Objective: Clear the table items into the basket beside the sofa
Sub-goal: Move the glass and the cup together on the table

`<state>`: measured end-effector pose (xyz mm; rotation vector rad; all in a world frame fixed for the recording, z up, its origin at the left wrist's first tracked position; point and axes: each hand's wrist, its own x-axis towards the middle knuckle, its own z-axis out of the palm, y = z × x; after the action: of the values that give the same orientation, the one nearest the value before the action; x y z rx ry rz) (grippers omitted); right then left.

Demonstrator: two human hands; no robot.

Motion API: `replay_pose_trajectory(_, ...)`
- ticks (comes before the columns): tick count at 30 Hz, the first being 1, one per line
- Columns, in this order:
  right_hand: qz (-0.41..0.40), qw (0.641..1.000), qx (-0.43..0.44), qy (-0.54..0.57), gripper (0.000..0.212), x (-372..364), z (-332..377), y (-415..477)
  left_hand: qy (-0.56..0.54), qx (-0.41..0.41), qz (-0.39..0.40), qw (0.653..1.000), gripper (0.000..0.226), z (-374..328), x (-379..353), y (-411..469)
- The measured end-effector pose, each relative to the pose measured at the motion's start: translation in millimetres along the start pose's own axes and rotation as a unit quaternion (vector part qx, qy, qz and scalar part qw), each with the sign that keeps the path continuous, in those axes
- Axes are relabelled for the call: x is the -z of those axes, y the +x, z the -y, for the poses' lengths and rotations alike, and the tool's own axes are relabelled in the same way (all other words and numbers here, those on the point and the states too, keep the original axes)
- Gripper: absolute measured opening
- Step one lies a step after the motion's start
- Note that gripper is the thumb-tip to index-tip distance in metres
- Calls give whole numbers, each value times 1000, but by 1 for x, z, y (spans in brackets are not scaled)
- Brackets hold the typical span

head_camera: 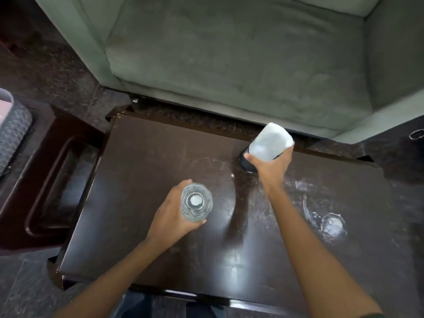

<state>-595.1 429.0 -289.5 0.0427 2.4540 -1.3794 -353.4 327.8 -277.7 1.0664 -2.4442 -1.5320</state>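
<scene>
Two hands over dark table (142,157). Left hand (174,216) grips clear plastic bottle (196,201) upright, seen from above, contents unclear. Right hand (271,166) clasps a whitish translucent container (270,141), tilted, at the far edge near sofa (229,53). Grey woven basket (12,131) sits far left.

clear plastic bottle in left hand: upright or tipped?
Upright. The clear plastic bottle is seen straight down its white cap, with the left hand wrapped round its side, above the dark wooden table.
</scene>
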Motion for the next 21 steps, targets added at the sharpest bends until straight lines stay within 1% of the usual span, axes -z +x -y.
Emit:
replay_pose_trajectory(4, 26, 999, -35, 5, 127, -3, -6, 17, 28, -10, 22, 999, 99, -9, -20, 19)
replay_pose_trajectory(8, 45, 999, -23, 2, 108, -2, -7, 15, 41, -2, 29, 999, 101, -8, -31, 27)
replay_pose_trajectory(12, 50, 999, 7, 5, 90, 22, -9, -19, 42, 5, 38, 998, 102, -6, -34, 29)
replay_pose_trajectory(14, 48, 999, 6, 17, 84, 39, -14, -47, 36, 7, 44, 998, 101, -5, -35, 30)
replay_pose_trajectory(18, 62, 997, -21, 36, 78, 60, -30, -89, 39, 1, 68, 997, 100, -6, -37, 32)
replay_pose_trajectory(21, 62, 997, -23, 32, 79, 63, -41, -103, 42, 0, 83, 996, 101, -6, -38, 31)
